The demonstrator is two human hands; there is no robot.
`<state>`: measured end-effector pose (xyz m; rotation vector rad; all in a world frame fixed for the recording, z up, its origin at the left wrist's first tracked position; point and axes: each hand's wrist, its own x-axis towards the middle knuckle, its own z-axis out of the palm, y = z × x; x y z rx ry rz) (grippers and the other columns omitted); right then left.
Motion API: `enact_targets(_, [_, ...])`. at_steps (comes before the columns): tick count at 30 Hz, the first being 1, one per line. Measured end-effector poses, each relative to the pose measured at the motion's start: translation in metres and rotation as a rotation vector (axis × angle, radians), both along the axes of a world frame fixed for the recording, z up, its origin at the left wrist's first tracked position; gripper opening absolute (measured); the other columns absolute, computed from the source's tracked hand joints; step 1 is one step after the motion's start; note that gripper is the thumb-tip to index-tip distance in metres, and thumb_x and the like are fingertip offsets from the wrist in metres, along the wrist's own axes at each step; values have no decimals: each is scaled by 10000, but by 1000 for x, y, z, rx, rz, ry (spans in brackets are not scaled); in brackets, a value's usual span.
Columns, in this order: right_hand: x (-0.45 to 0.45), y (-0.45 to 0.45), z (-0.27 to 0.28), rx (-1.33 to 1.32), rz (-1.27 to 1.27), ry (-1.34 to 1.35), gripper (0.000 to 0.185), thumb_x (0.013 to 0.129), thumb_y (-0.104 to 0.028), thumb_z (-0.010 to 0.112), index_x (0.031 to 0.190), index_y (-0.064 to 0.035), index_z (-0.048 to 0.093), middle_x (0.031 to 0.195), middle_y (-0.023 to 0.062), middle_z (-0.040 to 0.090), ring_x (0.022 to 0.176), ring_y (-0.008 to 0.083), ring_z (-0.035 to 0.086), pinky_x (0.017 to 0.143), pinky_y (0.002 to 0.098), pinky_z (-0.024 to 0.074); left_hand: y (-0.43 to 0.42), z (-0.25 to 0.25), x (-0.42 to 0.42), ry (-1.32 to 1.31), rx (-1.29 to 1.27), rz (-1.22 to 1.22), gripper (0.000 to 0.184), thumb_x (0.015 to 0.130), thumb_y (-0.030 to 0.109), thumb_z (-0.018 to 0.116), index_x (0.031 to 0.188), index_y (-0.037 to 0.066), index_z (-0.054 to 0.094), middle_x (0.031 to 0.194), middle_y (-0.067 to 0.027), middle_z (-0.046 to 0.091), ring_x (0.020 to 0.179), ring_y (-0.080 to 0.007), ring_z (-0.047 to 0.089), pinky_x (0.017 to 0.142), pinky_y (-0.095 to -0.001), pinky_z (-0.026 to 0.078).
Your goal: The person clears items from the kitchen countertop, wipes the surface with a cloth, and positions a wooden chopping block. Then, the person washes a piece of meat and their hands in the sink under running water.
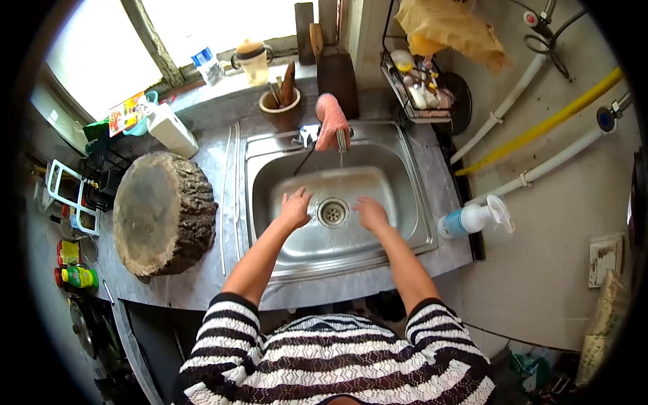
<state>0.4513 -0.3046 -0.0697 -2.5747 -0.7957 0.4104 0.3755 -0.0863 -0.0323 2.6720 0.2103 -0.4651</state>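
Both of my hands are over the stainless steel sink (270, 250), one on each side of the drain strainer (333, 212). My left hand (295, 208) has its fingers apart and holds nothing. On the other side, my right hand (371, 214) is likewise empty, its fingers stretched toward the drain. A thin stream of water (341, 160) falls from the faucet spout (341, 140). Over the faucet hangs a pink mesh cloth (331, 121). I cannot tell whether my fingertips touch the basin.
Left of the sink stands a thick log chopping block (148, 212), with long thin rods (228, 202) between. At the right edge is a spray bottle (476, 217). Behind are a utensil pot (281, 111), a cup (253, 64) and a wire rack (418, 88).
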Motion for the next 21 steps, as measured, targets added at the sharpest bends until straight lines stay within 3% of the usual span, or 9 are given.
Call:
enact_targets(1, [8,0,-3,447,-217,235,336,682,-94,550,1017,-82,570,942,145,592,803,277,581,754,354,456,8,-8,2,-275,-144,88,669,592,184,706,1190,89,423,1212,-152,412,1125,-290,397,929,-363,347])
enact_targets(4, [39,-4,8,535,-289,-83,332,680,-95,545,1011,-70,563,931,126,597,810,240,587,757,323,454,25,-8,26,-573,-382,244,724,598,173,709,1227,74,365,1182,-181,403,1105,-304,396,926,-364,349])
enact_targets(7, [55,14,56,697,-257,0,332,682,-84,544,1013,-64,560,932,117,597,816,214,590,747,309,457,24,33,55,-740,-515,295,840,591,183,730,1287,91,268,1195,-168,387,1116,-280,384,900,-344,380])
enact_targets(11, [47,30,83,816,-209,54,340,685,-58,545,1025,-59,553,944,96,593,832,186,586,743,287,462,22,35,85,-646,-628,280,538,730,195,653,1191,42,422,1151,-127,435,959,-205,525,819,-283,432])
enact_targets(12, [46,30,87,807,-188,66,348,683,-48,553,1031,-58,551,956,93,588,841,185,583,747,284,463,21,36,91,-748,-614,304,299,808,174,570,1069,40,514,994,-63,524,813,-110,542,689,-239,445])
enact_targets(13, [44,29,89,807,-185,63,348,683,-48,553,1031,-58,551,956,93,588,841,185,583,747,284,463,23,38,95,-752,-614,304,299,808,174,570,1069,40,514,994,-63,524,813,-110,542,689,-239,445])
enact_targets(16, [36,26,98,883,-180,50,329,713,-47,553,1042,-54,547,979,71,580,855,167,570,750,275,460,11,90,88,-854,-1202,475,120,881,143,445,889,48,518,764,31,534,681,-28,451,580,-195,386])
enact_targets(19, [23,24,127,1096,-294,100,293,758,-67,554,1049,-35,542,997,53,566,883,143,546,784,263,437,2,140,70,-839,-1467,362,161,895,207,418,946,71,489,834,11,530,739,-51,489,654,-198,402])
enact_targets(21, [12,30,148,1359,-288,370,345,780,-109,563,1110,-32,499,1078,50,524,988,129,496,851,254,390,-11,161,52,-810,-1503,328,170,897,223,408,949,79,481,872,7,523,775,-65,497,681,-201,406])
